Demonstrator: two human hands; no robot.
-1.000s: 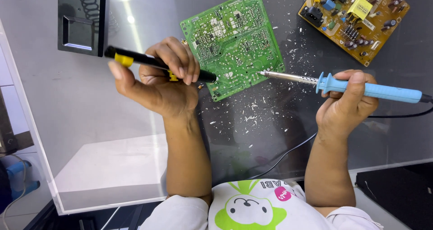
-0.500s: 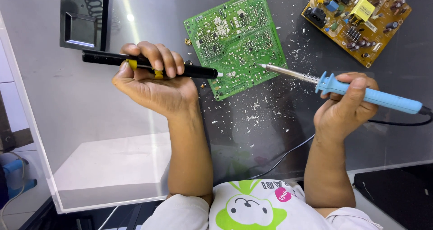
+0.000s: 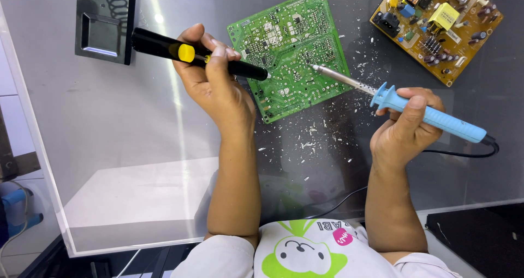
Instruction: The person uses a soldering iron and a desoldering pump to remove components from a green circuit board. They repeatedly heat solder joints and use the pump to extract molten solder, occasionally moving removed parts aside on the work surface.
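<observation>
Iron tip (image 3: 315, 68) on board (image 3: 289, 51); pump nozzle (image 3: 266, 76) indistinct

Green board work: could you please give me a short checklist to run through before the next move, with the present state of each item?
1. Iron tip rests on the solder side of the green board: ok.
2. Right hand holds the blue iron by its handle, away from the metal shaft: ok.
3. Left hand holds the black pump, nozzle at the board's left part, apart from the iron tip: ok.
4. Board clamped or fixed: cannot tell.
5. Mat free of solder scraps: not ok, flakes lie around the board.
6. Cord clear of the hot tip: ok.
</observation>
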